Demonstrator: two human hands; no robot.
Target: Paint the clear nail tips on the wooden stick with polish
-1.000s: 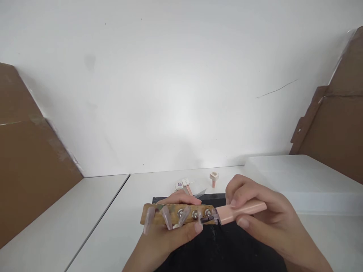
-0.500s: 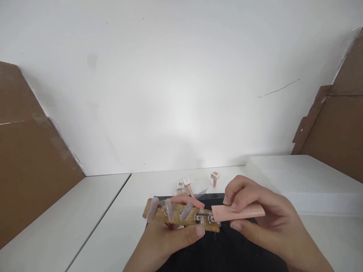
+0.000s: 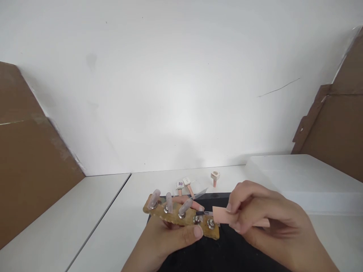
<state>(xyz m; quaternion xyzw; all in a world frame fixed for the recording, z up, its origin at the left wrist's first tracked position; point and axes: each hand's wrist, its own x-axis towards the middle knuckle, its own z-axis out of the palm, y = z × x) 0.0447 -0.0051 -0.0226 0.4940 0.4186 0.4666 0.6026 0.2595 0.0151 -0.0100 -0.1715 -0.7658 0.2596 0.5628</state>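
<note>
Left hand: the left hand (image 3: 170,240) grips the wooden strip (image 3: 174,218), thumb in front; the other fingers are partly hidden behind it.
Right hand: the right hand (image 3: 269,219) pinches the brush (image 3: 220,215), covering much of its pink handle.
Brush tip: dark, at the fourth stud from the left; contact is hard to make out.
Nail tips (image 3: 185,206): three clear, others blurred.
Metal studs (image 3: 210,223): five.
Strip's place: above the black mat (image 3: 215,251), which is cut off below.
</note>
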